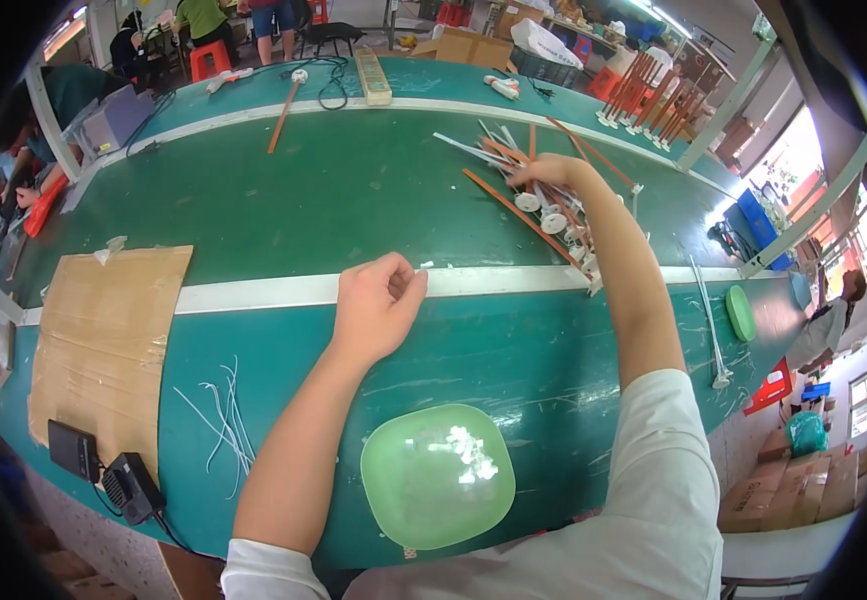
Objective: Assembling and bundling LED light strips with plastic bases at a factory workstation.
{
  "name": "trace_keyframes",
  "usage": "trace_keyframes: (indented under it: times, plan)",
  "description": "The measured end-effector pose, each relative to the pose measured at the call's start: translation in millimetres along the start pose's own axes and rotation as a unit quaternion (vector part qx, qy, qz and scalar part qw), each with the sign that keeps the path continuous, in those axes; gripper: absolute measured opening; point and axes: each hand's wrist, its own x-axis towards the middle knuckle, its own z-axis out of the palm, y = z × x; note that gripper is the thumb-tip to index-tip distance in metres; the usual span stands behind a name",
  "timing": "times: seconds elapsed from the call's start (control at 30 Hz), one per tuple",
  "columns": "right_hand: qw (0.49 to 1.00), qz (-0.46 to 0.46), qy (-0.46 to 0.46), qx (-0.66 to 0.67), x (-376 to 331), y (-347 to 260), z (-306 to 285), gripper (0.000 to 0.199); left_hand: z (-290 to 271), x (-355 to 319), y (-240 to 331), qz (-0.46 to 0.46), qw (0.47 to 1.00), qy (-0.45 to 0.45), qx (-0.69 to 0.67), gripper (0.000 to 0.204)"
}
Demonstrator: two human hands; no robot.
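My left hand [382, 305] rests at the white edge strip across the table, its fingers curled and pressed together. Whatever may be inside it is hidden; a tiny white piece [426, 266] lies beside it. My right hand [554, 172] reaches to the far right, over a loose pile of long orange-brown strips [509, 205] and white strips with round white discs [553, 222] at their ends. Its fingers bend down into the pile and partly hide there. Near my body sits a pale green plastic bowl [384, 490] with small white pieces [469, 450] in it.
Left lies a flat cardboard sheet [104, 330], with a black device [132, 488] at its corner. Thin white strands [229, 425] lie beside it. At right are a white rod [709, 320] and a green dish [741, 313]. Orange rods [644, 90] stand upright farther back; other people work beyond.
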Motion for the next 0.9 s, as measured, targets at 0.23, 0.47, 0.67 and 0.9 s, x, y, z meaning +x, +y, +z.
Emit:
trace_keyframes:
  times: [0.23, 0.47, 0.67, 0.9]
  plan:
    - [0.994, -0.066, -0.030, -0.086, -35, -8, 21, 0.095, 1, 1, 3, 0.033, 0.998, -0.008, 0.045, 0.022]
    - [0.990, -0.066, -0.057, -0.107, -6, -5, 15, 0.056, 4, 4, 0, 0.050, 0.998, -0.006, 0.044, 0.021]
    - [0.993, -0.050, 0.013, -0.102, -4, -6, 20, 0.038, 0, 1, 2, 0.038, 0.998, -0.011, 0.041, 0.021]
    - [0.988, 0.031, -0.059, -0.138, 25, -29, 10, 0.058, 0, 1, 3, 0.034, 0.999, -0.023, 0.025, 0.021]
